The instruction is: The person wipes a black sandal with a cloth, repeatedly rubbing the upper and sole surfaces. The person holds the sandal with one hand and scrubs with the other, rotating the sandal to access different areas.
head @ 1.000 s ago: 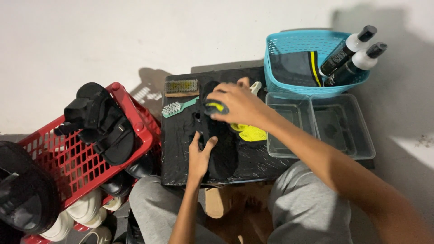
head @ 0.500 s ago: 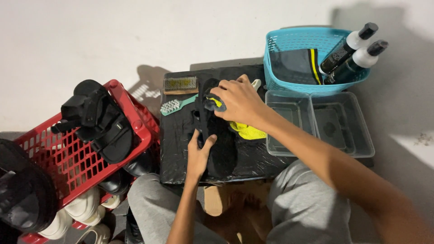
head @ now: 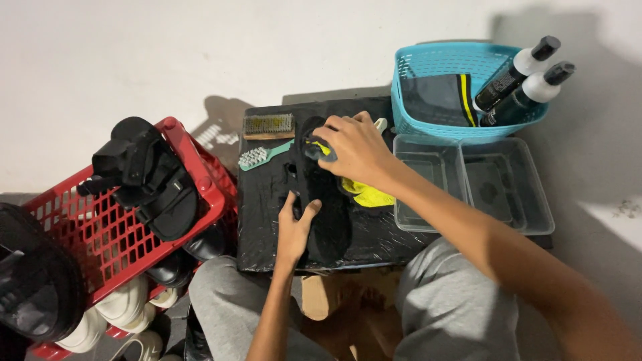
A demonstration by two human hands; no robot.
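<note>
Black sandal (head: 328, 214) apparently lies lengthwise, near-to-far.

Black sandal (head: 326, 220) on black worktop (head: 267, 220); yellow cloth (head: 366, 194); red crate (head: 100, 247) lower left; turquoise basket (head: 435, 67) upper right.

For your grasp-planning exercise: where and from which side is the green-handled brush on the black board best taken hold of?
Grip the green-handled brush by its slim handle, coming from above at the end nearer the black sandal. The brush lies flat on the black board, its bristle head toward the board's left edge. The right hand hovers close to the handle's end, so approach carefully.
</note>
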